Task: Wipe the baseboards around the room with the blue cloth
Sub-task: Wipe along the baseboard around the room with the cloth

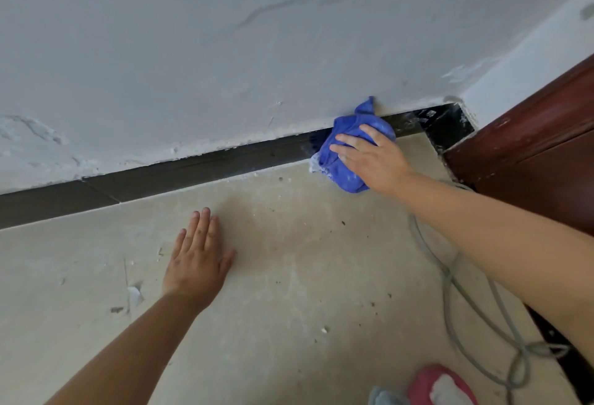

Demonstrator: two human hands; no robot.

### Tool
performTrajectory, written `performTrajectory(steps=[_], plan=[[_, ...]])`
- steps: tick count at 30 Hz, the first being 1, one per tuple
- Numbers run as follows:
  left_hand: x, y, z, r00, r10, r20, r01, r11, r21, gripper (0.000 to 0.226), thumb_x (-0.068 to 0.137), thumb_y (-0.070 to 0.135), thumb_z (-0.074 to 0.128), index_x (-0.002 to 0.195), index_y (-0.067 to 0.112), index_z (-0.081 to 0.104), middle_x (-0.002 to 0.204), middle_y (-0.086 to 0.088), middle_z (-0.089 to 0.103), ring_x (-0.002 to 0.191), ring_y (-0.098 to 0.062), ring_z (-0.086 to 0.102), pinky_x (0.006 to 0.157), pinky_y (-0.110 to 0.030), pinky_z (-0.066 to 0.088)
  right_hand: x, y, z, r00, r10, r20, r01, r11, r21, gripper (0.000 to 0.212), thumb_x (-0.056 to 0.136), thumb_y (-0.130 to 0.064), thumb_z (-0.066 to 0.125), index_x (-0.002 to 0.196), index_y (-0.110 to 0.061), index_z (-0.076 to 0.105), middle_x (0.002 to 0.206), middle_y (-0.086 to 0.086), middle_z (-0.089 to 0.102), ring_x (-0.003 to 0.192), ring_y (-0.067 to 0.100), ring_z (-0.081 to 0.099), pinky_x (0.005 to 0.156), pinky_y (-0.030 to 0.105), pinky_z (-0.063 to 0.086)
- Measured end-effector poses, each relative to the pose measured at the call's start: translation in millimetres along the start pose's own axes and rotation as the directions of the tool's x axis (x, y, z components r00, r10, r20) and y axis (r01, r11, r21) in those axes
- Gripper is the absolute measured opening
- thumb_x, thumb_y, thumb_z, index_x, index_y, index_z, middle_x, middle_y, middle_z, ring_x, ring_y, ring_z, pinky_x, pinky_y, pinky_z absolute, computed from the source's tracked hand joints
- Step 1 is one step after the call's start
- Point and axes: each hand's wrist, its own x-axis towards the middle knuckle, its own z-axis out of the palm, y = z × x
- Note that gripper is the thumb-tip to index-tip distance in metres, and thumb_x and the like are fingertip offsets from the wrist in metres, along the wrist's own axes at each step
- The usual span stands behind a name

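A pale, unevenly plastered wall [225, 50] is meeting a dusty beige tiled floor [289, 276]. Reddish-brown wooden trim [530, 153] is standing at the right, and a grey cable [466, 301] is lying looped beside it.

Crumpled cloth [348, 144] — matt baseboard [199, 168]

even, soft daylight, fairly bright, no glare. faint soft shadows under the left hand [197, 261] and right hand [374, 160]. wide-angle bend curves the baseboard [180, 173]. slight blur at the bottom edge, grey cable [463, 301] soft.
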Motion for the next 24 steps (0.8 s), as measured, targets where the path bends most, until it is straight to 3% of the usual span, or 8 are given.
performTrajectory(steps=[2,5,8,12,17,19,21,24], plan=[[0.2,3.8,1.6,1.000,-0.005,0.007,0.005,1.000,-0.018,0.084,0.074,0.054,-0.009,0.143,0.008,-0.017,0.136,0.004,-0.032,0.126,-0.005,-0.028,0.105,-0.023,-0.018,-7.7,9.3,-6.1,0.992,0.081,0.096,-0.086,0.995,0.052,0.039,0.047,-0.041,0.087,0.084,-0.035,0.078,0.109,-0.025,0.067,0.106,-0.005,0.062,0.098,0.032,0.032],[-1.6,6.8,4.8,1.000,-0.006,0.028,0.007,0.999,-0.033,0.084,0.075,0.053,-0.006,0.145,0.008,-0.014,0.146,0.001,-0.026,0.127,-0.004,-0.026,0.109,-0.025,-0.015,-29.1,18.9,-8.7,0.968,0.130,0.217,-0.145,0.988,0.057,0.030,0.086,-0.034,0.051,0.109,-0.032,0.070,0.131,-0.016,0.057,0.126,0.006,0.049,0.114,0.039,0.016],[-1.4,7.0,4.5,1.000,0.001,0.022,0.000,0.999,-0.034,0.083,0.077,0.054,-0.005,0.146,0.008,-0.011,0.143,0.003,-0.028,0.127,-0.004,-0.026,0.110,-0.025,-0.015,-53.6,15.1,-7.8,0.978,0.161,0.133,-0.179,0.974,0.139,0.046,0.079,-0.014,0.033,0.090,-0.013,0.077,0.110,0.002,0.072,0.104,0.026,0.067,0.115,0.035,-0.008],[3.3,5.0,-3.3,0.999,-0.031,0.030,0.031,0.999,0.010,0.064,0.100,0.043,0.014,0.148,0.007,-0.011,0.155,-0.006,-0.020,0.125,-0.003,-0.026,0.114,-0.027,-0.011,-48.5,3.8,-22.3,0.981,0.184,-0.059,-0.170,0.968,0.186,0.042,0.081,-0.011,0.035,0.090,-0.013,0.077,0.109,0.002,0.072,0.113,0.025,0.057,0.114,0.034,0.000],[5.1,3.4,-0.1,0.999,-0.034,0.042,0.033,0.999,0.006,0.065,0.099,0.045,0.014,0.148,0.008,-0.010,0.155,-0.005,-0.020,0.126,-0.003,-0.026,0.115,-0.028,-0.011,1.7,-9.0,-39.0,0.998,0.043,-0.035,-0.036,0.983,0.181,0.037,0.081,-0.017,0.041,0.087,-0.019,0.078,0.110,-0.007,0.071,0.106,0.018,0.066,0.102,0.038,0.024],[4.0,1.6,5.4,0.999,-0.025,0.027,0.025,1.000,-0.015,0.081,0.086,0.059,-0.004,0.148,0.009,-0.008,0.152,0.000,-0.023,0.127,-0.003,-0.025,0.112,-0.026,-0.013,11.6,-13.1,-34.8,0.998,0.038,-0.059,-0.031,0.992,0.119,0.017,0.071,-0.026,0.068,0.084,-0.025,0.078,0.111,-0.013,0.070,0.107,0.012,0.065,0.098,0.035,0.030],[3.6,0.2,10.8,1.000,-0.020,0.013,0.020,0.999,-0.026,0.100,0.063,0.059,-0.020,0.148,0.009,-0.007,0.149,0.003,-0.023,0.128,-0.004,-0.025,0.109,-0.024,-0.015,14.2,-10.4,-25.2,0.999,0.017,-0.028,-0.013,0.991,0.131,0.031,0.052,-0.027,0.086,0.082,-0.026,0.078,0.109,-0.016,0.070,0.104,0.008,0.066,0.095,0.034,0.032],[2.3,-0.5,14.6,1.000,-0.020,0.010,0.020,1.000,-0.014,0.104,0.057,0.056,-0.025,0.148,0.008,-0.009,0.153,-0.003,-0.021,0.128,-0.006,-0.026,0.107,-0.025,-0.017,10.3,0.0,-7.2,1.000,0.000,-0.009,0.001,0.995,0.101,0.041,0.045,-0.030,0.090,0.085,-0.028,0.079,0.106,-0.020,0.070,0.101,0.001,0.066,0.095,0.031,0.032]])
